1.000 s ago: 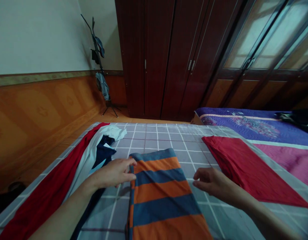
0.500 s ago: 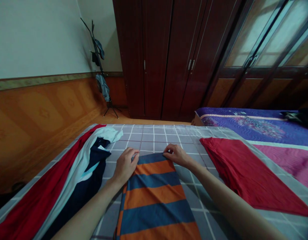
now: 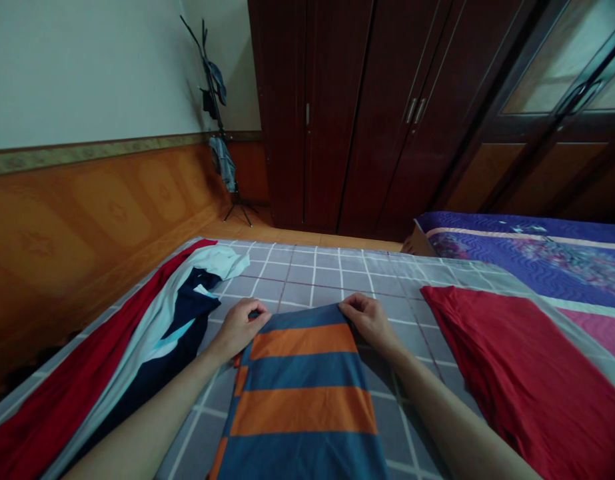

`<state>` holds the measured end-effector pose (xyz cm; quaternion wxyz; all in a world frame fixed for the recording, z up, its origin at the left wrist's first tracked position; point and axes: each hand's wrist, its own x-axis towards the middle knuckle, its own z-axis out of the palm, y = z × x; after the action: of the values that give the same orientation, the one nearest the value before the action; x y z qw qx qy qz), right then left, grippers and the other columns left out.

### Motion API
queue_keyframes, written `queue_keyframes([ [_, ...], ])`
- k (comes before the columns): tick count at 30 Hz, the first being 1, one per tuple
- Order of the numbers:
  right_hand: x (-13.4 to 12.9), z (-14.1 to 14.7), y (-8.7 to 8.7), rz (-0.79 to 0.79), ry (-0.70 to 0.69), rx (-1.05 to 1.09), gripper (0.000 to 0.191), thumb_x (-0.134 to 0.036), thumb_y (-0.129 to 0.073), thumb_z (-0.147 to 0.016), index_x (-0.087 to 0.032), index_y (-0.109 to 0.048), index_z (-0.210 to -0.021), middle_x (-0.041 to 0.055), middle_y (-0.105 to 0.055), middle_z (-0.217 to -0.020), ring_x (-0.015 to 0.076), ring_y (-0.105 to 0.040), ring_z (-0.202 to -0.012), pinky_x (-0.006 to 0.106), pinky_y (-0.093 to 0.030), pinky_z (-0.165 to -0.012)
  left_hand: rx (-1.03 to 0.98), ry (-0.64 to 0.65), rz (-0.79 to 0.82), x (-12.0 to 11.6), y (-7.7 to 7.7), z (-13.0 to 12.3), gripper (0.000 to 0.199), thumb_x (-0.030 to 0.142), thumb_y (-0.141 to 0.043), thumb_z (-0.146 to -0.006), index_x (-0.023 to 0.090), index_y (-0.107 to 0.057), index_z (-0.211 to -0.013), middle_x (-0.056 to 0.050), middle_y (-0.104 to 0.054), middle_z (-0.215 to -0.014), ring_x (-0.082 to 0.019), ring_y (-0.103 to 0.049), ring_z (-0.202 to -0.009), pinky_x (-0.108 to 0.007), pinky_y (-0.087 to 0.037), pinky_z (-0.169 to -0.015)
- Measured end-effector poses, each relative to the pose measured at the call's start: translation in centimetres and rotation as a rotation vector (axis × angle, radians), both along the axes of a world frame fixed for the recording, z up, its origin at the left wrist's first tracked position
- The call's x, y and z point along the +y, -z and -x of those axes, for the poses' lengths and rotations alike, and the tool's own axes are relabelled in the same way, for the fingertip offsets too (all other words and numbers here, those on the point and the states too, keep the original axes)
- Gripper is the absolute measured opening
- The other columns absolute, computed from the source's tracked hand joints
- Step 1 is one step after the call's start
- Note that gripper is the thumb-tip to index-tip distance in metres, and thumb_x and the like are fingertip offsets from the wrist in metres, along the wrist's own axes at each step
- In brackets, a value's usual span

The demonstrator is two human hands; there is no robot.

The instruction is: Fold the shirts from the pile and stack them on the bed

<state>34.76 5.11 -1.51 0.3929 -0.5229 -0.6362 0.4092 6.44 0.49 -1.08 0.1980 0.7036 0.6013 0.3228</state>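
Note:
A striped orange-and-blue garment (image 3: 303, 408), folded into a long strip, stretches from the bottom edge of the view toward its middle. My left hand (image 3: 243, 327) pinches the far left corner between thumb and fingertips. At the far right corner, my right hand (image 3: 371, 325) grips the cloth the same way. Between the two hands the far edge is drawn fairly straight. Some layers show along the garment's left side, and its near end runs out of view. Whether it is a shirt I cannot tell.
The garment is over a bed with a grey checked sheet (image 3: 327, 277). Red, white and navy clothes (image 3: 174, 333) lie along the left; a folded red cloth (image 3: 527, 360) lies right. Beyond are a coat stand (image 3: 218, 113), a dark wardrobe (image 3: 332, 133) and a purple-covered bed (image 3: 487, 237).
My hands have moved apart, pulling the striped garment's far edge wider and its surface smoother. The view has turned, so the room and the red cloth sit farther right.

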Motion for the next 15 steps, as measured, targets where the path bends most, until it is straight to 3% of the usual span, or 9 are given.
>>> queue_keyframes([
  [7, -0.2, -0.1, -0.6, 0.014, -0.028, -0.003, 0.028, -0.044, -0.057, -0.071, -0.016, -0.060, -0.070, 0.0023, -0.061, -0.063, 0.0136, -0.053, -0.058, 0.024, -0.041, -0.052, 0.102, -0.001, -0.008, 0.3, -0.4, 0.7, 0.023, 0.035, -0.045, -0.084, 0.020, -0.055, -0.070, -0.002, -0.059, -0.075, -0.020, -0.056, -0.080, -0.030, -0.041, -0.075],
  [12, 0.3, -0.9, -1.1, 0.096, -0.048, -0.086, 0.030, -0.046, -0.055, -0.073, -0.017, -0.059, -0.073, -0.0023, -0.053, -0.048, 0.0106, -0.046, -0.040, 0.021, -0.034, -0.039, 0.246, 0.055, -0.016, 0.2, -0.8, 1.3, 0.019, 0.038, -0.058, -0.078, 0.021, -0.058, -0.070, -0.002, -0.059, -0.078, -0.021, -0.054, -0.083, -0.031, -0.039, -0.074],
  [15, 0.2, -1.1, -1.3, 0.131, -0.070, -0.166, 0.022, -0.038, -0.059, -0.070, -0.016, -0.061, -0.072, -0.0028, -0.053, -0.045, 0.0107, -0.046, -0.037, 0.021, -0.032, -0.037, 0.268, 0.063, -0.009, 0.3, -0.8, 1.6, 0.017, 0.034, -0.058, -0.078, 0.021, -0.055, -0.068, -0.002, -0.058, -0.078, -0.021, -0.053, -0.084, -0.031, -0.039, -0.074],
])
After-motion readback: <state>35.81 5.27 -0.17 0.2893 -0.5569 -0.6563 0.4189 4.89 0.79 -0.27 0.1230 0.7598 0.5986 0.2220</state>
